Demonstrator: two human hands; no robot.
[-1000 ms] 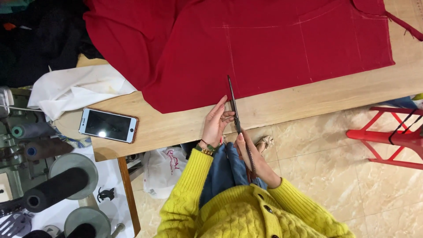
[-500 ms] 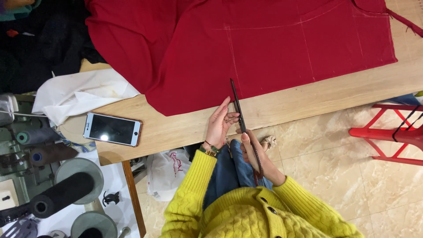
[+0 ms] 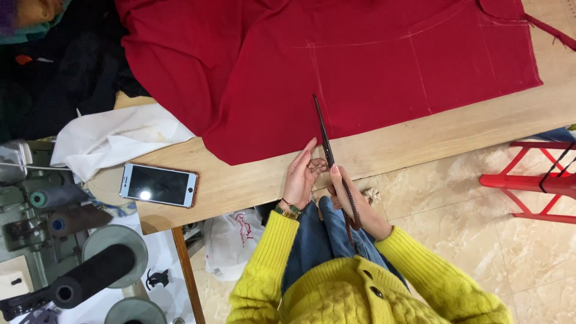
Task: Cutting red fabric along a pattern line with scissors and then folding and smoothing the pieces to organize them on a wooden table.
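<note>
A large red cloth [image 3: 360, 66] with chalk lines lies spread over a wooden table [image 3: 420, 141]. My right hand [image 3: 354, 198] grips long dark scissors [image 3: 324, 135] by the handles, and the blades reach over the cloth's near edge along a chalk line. My left hand [image 3: 302, 174] rests at the table's front edge just left of the blades, fingers together, touching the cloth's hem. Yellow knitted sleeves and blue jeans fill the bottom of the view.
A smartphone [image 3: 158, 185] lies on the table's left part beside a white cloth [image 3: 114, 138]. A sewing machine with thread spools [image 3: 57, 207] stands at the left. A red stool [image 3: 534, 180] is on the tiled floor, right. A white plastic bag [image 3: 231, 240] sits under the table.
The scissors' blades have slid further onto the red cloth along the chalk line. My left hand stays beside them at the hem.
</note>
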